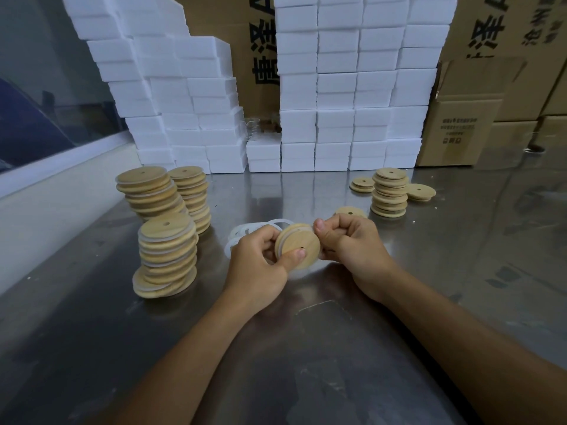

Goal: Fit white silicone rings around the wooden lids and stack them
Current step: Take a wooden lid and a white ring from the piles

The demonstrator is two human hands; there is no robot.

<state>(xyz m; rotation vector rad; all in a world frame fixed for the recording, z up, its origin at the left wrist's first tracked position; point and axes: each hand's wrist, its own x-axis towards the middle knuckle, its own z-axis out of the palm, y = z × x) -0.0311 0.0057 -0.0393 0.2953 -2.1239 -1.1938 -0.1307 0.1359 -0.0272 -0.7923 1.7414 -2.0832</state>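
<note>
Between both hands, tilted on edge above the steel table, is a round wooden lid (pixel 302 243) with a small hole. My left hand (pixel 260 265) grips its left side, thumb pressed on its face. My right hand (pixel 352 250) pinches its right edge with curled fingers; a thin white silicone ring shows along the lid's rim. Loose white rings (pixel 245 233) lie on the table just behind my left hand. Three leaning stacks of ringed lids (pixel 167 256) stand at the left. A stack of bare lids (pixel 389 193) stands at the right, with single lids beside it.
The steel table (pixel 306 348) stretches toward me. White foam boxes (pixel 337 118) are piled high along the back. Brown cartons (pixel 460 130) stand at the back right. A pale ledge and window run along the left side.
</note>
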